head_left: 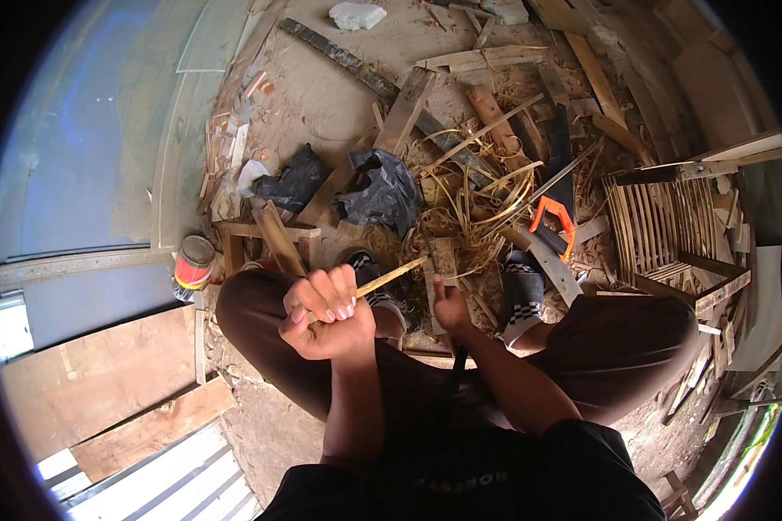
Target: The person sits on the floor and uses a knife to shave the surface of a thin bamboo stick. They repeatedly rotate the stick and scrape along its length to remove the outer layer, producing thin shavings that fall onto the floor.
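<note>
My left hand (pixel 330 313) is closed in a fist around a thin yellowish wooden stick (pixel 393 276), whose far end points away to the right. My right hand (pixel 451 310) sits lower and to the right, its fingers wrapped round something with a dark handle (pixel 459 363) and a thin dark blade; it looks like a knife. The blade is hard to make out against the clutter. Beneath it, a short wooden board (pixel 444 259) lies between my feet. The stick and the right hand are apart.
A saw with an orange handle (pixel 554 227) lies right of the shavings (pixel 460 204). Black plastic bags (pixel 378 193) and planks (pixel 406 108) lie ahead. At left stands a can (pixel 195 258); at right, a slatted wooden frame (pixel 660 217). My knees are at both sides.
</note>
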